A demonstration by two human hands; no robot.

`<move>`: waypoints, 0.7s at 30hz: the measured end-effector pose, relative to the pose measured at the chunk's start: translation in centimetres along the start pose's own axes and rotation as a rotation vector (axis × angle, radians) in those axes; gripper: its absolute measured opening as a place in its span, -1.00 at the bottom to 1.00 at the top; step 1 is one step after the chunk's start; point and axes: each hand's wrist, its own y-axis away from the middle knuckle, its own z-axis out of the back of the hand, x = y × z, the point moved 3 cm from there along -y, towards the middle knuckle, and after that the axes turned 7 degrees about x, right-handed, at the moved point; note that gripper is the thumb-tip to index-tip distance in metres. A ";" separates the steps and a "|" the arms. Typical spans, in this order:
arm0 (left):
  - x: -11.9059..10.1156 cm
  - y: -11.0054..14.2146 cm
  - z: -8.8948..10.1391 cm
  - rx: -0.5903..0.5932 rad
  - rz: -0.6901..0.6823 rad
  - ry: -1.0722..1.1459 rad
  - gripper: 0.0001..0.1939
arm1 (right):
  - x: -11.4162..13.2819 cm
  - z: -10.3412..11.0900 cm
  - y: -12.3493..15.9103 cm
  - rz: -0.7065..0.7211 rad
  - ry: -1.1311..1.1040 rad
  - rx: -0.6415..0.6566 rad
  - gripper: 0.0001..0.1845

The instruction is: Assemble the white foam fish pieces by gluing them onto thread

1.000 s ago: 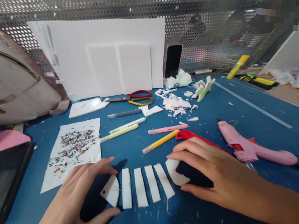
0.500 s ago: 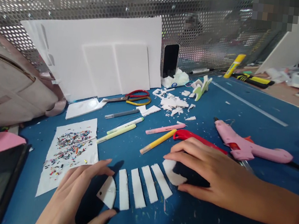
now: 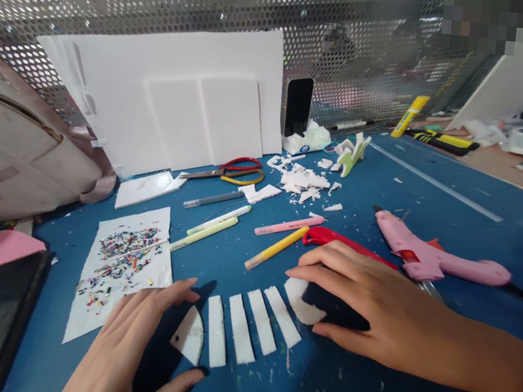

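Left hand (image 3: 126, 331) around dotted piece (image 3: 190, 337), four strips (image 3: 242, 329), right hand (image 3: 359, 292) perhaps touching endpiece (image 3: 300, 301)

The place looks like a craft workspace, its blue bench (image 3: 451, 224) bearing white offcuts (image 3: 302, 178), scissors (image 3: 223, 171), markers (image 3: 279, 247) and a pink glue gun (image 3: 430, 264).

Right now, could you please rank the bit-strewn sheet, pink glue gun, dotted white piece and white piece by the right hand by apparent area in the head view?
1. Bit-strewn sheet
2. Pink glue gun
3. Dotted white piece and white piece by the right hand: too alike to rank.
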 end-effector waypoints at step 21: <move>-1.7 -0.9 -0.5 0.067 -0.013 0.131 -0.31 | 2.4 0.2 -2.3 0.087 -0.013 0.049 -0.46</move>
